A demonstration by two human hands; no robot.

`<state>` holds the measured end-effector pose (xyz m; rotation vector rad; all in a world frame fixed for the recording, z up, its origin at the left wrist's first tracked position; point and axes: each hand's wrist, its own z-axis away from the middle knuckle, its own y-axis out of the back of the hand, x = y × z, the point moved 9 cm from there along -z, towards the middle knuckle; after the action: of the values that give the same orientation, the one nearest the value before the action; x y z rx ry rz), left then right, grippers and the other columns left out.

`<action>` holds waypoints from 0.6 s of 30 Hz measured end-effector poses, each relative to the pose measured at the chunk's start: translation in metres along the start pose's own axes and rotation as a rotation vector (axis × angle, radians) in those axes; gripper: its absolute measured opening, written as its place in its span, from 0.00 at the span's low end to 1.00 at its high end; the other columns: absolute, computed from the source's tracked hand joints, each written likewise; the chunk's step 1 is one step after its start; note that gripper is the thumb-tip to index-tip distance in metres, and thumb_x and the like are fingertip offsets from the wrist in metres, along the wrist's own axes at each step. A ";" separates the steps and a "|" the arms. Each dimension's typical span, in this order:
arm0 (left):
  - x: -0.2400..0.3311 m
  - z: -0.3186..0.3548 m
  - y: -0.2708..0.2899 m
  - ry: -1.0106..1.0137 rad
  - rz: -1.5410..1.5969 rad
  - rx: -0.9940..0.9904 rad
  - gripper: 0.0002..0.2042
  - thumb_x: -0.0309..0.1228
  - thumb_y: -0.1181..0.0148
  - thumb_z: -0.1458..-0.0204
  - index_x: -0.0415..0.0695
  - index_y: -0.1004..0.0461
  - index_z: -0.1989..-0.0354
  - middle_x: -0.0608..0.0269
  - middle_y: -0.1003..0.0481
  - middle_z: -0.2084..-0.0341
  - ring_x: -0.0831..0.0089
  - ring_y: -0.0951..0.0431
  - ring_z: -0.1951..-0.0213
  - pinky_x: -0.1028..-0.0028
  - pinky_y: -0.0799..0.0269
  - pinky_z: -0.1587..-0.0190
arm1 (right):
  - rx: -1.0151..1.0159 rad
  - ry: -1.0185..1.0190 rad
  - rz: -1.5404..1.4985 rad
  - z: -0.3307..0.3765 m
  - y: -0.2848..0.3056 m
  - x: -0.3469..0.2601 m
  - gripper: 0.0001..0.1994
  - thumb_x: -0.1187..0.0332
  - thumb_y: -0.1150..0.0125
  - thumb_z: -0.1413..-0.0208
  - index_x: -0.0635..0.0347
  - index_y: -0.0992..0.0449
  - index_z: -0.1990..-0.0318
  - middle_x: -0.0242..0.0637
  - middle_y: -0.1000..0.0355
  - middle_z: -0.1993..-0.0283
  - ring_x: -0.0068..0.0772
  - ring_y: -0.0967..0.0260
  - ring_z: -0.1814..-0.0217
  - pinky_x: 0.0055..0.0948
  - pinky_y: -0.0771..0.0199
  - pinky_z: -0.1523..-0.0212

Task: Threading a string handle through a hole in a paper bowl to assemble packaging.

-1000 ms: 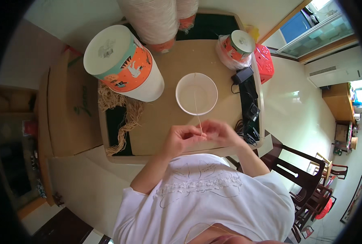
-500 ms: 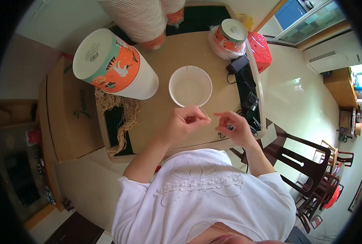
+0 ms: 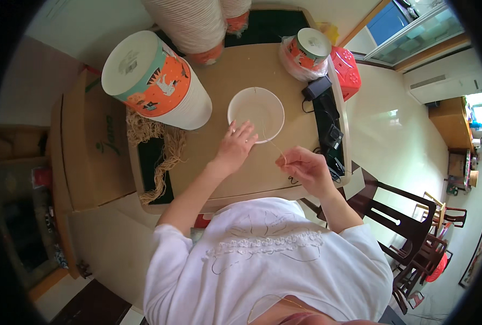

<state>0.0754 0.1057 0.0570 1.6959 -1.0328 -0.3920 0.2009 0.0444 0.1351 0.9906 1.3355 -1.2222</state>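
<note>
A white paper bowl (image 3: 254, 100) stands on the cardboard in front of me, open side up. A thin tan string (image 3: 274, 146) runs from inside it over the near rim. My right hand (image 3: 308, 167) is closed, pinching the string's end between thumb and fingertips, to the right of and nearer than the bowl. My left hand (image 3: 234, 147) rests at the bowl's near left rim, its fingers stretched out and partly over the edge. A bundle of similar strings (image 3: 168, 162) hangs over the table's left side, partly under a tall stack of bowls (image 3: 162, 84) with orange and green print.
More wrapped bowl stacks (image 3: 189, 24) stand at the back left. A shorter stack (image 3: 310, 49) in clear plastic is at the back right. Black adapters and cables (image 3: 333, 132) line the right edge. Beyond are a red stool (image 3: 346, 73) and a dark chair (image 3: 401, 214); a large carton (image 3: 103, 146) stands left.
My left hand has let go of the string and moved up and left to the bowl's rim. My right hand has moved slightly left and now pinches the string.
</note>
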 end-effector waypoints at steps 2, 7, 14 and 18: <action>-0.013 0.005 -0.035 -0.037 -0.150 -0.063 0.05 0.31 0.39 0.53 0.47 0.22 0.69 0.61 0.23 0.64 0.64 0.23 0.65 0.56 0.51 0.33 | -0.035 -0.119 -0.045 0.000 0.001 -0.003 0.04 0.79 0.43 0.44 0.68 0.26 0.62 0.36 0.27 0.64 0.24 0.28 0.59 0.22 0.27 0.57; -0.032 0.011 -0.044 0.246 0.171 -0.373 0.07 0.33 0.41 0.50 0.44 0.23 0.74 0.62 0.22 0.74 0.64 0.23 0.66 0.56 0.47 0.35 | -0.013 0.130 -0.363 -0.006 0.022 -0.060 0.03 0.78 0.42 0.45 0.69 0.28 0.67 0.43 0.28 0.69 0.25 0.31 0.72 0.19 0.29 0.72; -0.049 0.019 0.021 0.727 0.825 -0.235 0.06 0.29 0.39 0.51 0.41 0.22 0.67 0.60 0.22 0.75 0.72 0.22 0.71 0.69 0.27 0.57 | 0.044 0.058 -0.499 -0.028 0.040 -0.044 0.06 0.70 0.42 0.41 0.64 0.30 0.64 0.38 0.29 0.70 0.24 0.33 0.73 0.20 0.34 0.72; -0.051 0.028 0.023 0.777 1.040 -0.218 0.08 0.26 0.41 0.49 0.39 0.23 0.62 0.63 0.22 0.74 0.79 0.24 0.69 0.77 0.27 0.64 | 0.017 0.016 -0.524 -0.036 0.032 -0.036 0.05 0.72 0.43 0.41 0.63 0.29 0.61 0.37 0.29 0.70 0.24 0.32 0.71 0.20 0.32 0.70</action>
<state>0.0170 0.1277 0.0553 0.7910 -1.0525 0.7475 0.2318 0.0864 0.1641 0.6778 1.6596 -1.6149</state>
